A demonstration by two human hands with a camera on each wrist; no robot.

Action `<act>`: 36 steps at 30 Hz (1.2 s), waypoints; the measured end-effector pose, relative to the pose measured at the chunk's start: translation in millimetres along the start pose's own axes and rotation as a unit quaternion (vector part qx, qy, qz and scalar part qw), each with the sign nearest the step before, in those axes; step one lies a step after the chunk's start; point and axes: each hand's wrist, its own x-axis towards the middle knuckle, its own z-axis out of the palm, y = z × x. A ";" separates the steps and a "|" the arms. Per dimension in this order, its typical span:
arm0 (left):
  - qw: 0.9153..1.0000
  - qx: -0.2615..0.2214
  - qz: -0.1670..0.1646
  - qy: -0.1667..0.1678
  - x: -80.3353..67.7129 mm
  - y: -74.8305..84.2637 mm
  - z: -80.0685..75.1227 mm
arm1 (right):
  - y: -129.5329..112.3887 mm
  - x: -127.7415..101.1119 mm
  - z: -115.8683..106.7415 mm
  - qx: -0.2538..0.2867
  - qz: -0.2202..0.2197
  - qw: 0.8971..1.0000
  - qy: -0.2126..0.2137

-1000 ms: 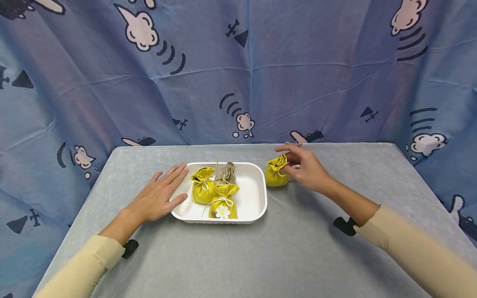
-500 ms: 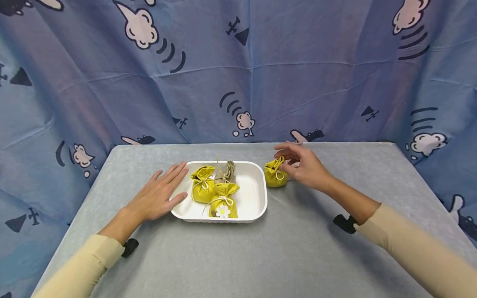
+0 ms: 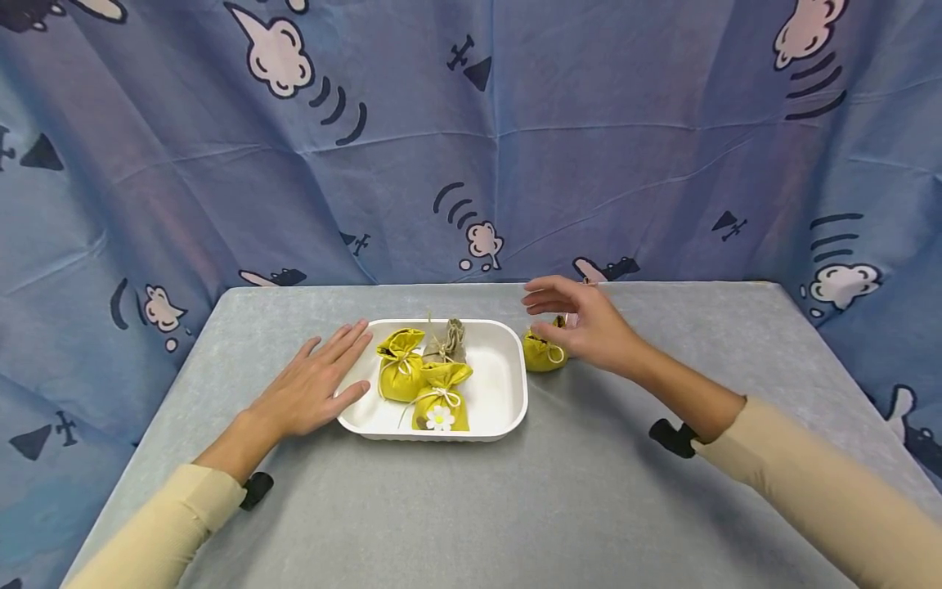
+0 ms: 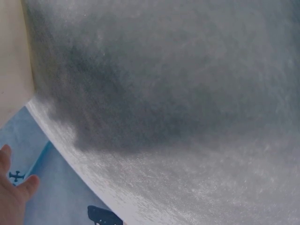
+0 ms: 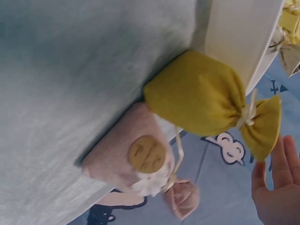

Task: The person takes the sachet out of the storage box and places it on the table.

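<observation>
My left hand (image 3: pixel 312 388) lies with straight fingers along the left rim of a white tray (image 3: pixel 499 393). Inside the tray are two yellow drawstring pouches, one plain (image 3: pixel 400 383) and one with a white flower (image 3: pixel 441 401), plus a grey-brown pouch (image 3: pixel 446 348) at the back. Another yellow drawstring pouch (image 3: pixel 540 355) stands on the table just right of the tray. My right hand (image 3: pixel 589 323) hovers over its gathered top, thumb and fingers apart; in the right wrist view the fingertips (image 5: pixel 280 145) are right at the cloth top.
A pink pouch (image 5: pixel 133 145) with a round tag stands beside the yellow one, mostly hidden behind my right hand in the head view. The grey table (image 3: pixel 471 507) runs back to a blue patterned curtain (image 3: pixel 412 147).
My right hand has let go of the yellow pouch's neck and shifted left and slightly up over it. The pouch stays beside the tray. My left hand has not moved.
</observation>
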 end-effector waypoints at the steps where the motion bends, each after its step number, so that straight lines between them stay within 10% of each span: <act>1: 1.000 0.000 -0.002 -0.003 0.2 0.1 -0.3 | -1.4 0.7 1.8 0.003 -0.001 1.000 -0.003; 36: 1.000 0.002 -0.007 -0.016 1.1 0.7 -1.9 | -15.6 11.6 75.6 0.054 -0.016 0.985 -0.162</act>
